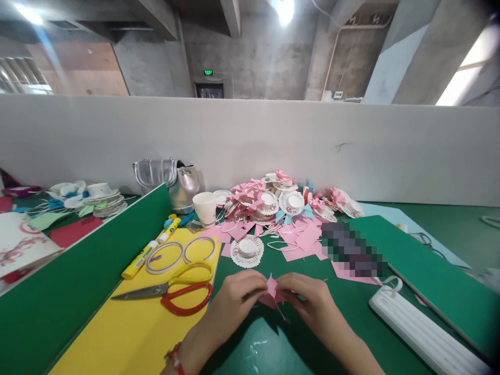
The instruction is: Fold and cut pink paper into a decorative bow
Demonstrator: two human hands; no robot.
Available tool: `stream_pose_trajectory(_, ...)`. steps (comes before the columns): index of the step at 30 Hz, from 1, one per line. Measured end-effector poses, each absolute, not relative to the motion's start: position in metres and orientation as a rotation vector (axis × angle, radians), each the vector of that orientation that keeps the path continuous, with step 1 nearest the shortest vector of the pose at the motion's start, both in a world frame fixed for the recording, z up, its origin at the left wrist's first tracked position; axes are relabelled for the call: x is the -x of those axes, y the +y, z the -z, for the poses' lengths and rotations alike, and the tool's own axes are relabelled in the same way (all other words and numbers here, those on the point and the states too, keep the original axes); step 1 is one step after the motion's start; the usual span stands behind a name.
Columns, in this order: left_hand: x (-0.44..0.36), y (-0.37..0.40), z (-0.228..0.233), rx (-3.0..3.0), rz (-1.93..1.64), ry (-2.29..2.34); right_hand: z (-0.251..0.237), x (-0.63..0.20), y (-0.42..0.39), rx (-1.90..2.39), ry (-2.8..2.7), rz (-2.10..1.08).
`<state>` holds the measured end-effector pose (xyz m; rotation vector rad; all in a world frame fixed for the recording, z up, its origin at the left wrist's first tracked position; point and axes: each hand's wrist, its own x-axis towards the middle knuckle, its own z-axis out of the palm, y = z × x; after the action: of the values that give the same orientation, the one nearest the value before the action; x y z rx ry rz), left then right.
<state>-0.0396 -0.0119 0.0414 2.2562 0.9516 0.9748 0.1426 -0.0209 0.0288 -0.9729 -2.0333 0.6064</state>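
A small folded piece of pink paper [272, 285] is held up between my two hands above the green table. My left hand [244, 290] pinches its left side, and my right hand [302, 292] pinches its right side. Parts of the paper are hidden behind the fingers. Just beyond my hands lies a small white hat-like paper piece [247, 249] with a cut, frilled brim. Behind that is a heap of similar white pieces with pink paper bows [265, 200], and flat pink paper sheets [308, 237] lie in front of the heap.
Scissors with yellow and red handles [187, 289], two tape rolls [164, 258] and glue sticks [140, 259] lie on yellow card [105, 333]. A paper cup [204, 209] and silver bag [183, 187] stand behind. At right are a white power strip [422, 328] and green board [437, 281].
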Motion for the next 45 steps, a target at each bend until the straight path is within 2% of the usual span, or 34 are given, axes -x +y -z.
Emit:
stream_pose_trajectory(9, 0.03, -0.017, -0.021, -2.011, -1.379, 0.963, -0.023, -0.137, -0.021, 0.951, -1.85, -0.652)
stream_pose_trajectory(21, 0.029, -0.026, -0.01, -2.055, -1.618, 1.026, -0.009, -0.128, -0.03, 0.828, -1.854, -0.409)
stream_pose_trajectory(32, 0.027, -0.028, -0.008, -1.993, -1.568, 1.14, -0.006, -0.118, -0.031, 1.064, -1.61, -0.714)
stream_pose_trajectory(45, 0.027, -0.029, -0.008, -2.042, -1.341, 1.118, -0.009, -0.117, -0.035, 1.015, -1.659, -0.785)
